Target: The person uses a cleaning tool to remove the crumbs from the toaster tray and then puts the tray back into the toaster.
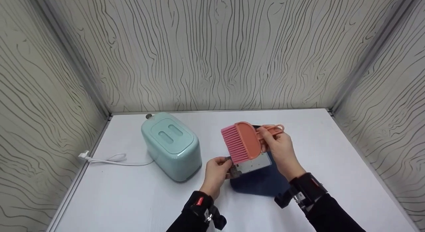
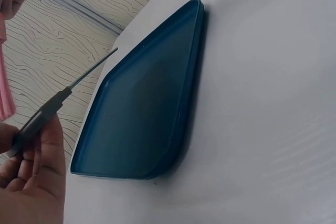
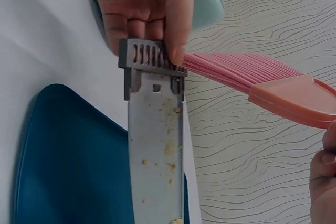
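Observation:
My left hand (image 1: 215,174) pinches the dark grey handle of a flat metal toaster crumb tray (image 1: 255,164). In the right wrist view, tan crumbs dot the metal face of this crumb tray (image 3: 152,135). My right hand (image 1: 281,151) grips the handle of an orange brush (image 1: 251,141) with pink bristles. The bristle ends are close to the crumb tray's grey handle and the left fingers; whether they touch it I cannot tell. Beneath the crumb tray, a dark blue shallow tray (image 1: 257,183) lies on the table, also filling the middle of the left wrist view.
A mint-green two-slot toaster (image 1: 174,147) stands left of the hands. Its white cord and plug (image 1: 85,155) lie toward the table's left edge. The white table (image 1: 132,198) is bounded by wood-patterned panels (image 1: 212,52) at the back and both sides.

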The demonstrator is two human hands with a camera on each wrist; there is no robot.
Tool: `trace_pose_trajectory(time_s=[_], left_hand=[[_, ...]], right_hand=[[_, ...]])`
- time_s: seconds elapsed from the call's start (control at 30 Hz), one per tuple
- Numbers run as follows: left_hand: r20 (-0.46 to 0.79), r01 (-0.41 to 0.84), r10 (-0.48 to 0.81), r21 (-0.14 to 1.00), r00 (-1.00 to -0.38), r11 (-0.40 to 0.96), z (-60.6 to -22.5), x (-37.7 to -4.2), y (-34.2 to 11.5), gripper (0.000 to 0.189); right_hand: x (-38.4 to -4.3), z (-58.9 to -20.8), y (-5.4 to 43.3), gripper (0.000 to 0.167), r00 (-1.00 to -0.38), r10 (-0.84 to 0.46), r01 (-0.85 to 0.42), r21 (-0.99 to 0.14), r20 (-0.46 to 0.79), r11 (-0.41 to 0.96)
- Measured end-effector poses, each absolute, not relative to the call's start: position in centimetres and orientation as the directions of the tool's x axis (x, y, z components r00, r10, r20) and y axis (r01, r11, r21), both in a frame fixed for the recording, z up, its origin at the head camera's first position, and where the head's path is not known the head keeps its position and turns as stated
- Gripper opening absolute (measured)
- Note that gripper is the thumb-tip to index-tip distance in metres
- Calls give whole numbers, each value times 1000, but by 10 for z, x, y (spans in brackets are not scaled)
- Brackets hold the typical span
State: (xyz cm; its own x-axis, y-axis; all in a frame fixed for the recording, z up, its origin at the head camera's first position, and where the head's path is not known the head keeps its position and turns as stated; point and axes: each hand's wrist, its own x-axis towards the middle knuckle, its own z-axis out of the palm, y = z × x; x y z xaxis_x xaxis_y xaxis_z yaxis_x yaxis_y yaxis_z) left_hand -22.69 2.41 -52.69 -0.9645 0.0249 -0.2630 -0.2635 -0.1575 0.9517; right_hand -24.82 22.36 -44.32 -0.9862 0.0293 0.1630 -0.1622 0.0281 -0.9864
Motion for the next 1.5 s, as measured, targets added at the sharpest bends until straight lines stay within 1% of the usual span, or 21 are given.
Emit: trace_pose_trajectory(time_s=[0.37, 0.67, 0.9, 1.2, 1.5], left_hand=[[-246, -251, 46, 952, -968, -174, -525, -226, 23, 17], [-250, -253, 39, 952, -968, -170, -523, -225, 21, 17], [-241, -243, 29, 955, -970, -171, -521, -225, 18, 18], [-231, -230, 10, 961, -973, -155, -527, -227, 16, 20], [-228, -225, 1, 960, -974, -168, -525, -227, 17, 16]], right_hand=[[-254, -451, 224, 35, -986, 21, -163, -982, 166, 98], [-259, -454, 236, 39, -985, 65, -148, -973, 161, 176], [-264, -457, 255, 41, -978, 111, -138, -947, 177, 289], [-267, -460, 277, 48, -965, 188, -81, -889, 183, 450], [-268, -467, 289, 45, -947, 217, -96, -854, 237, 511]])
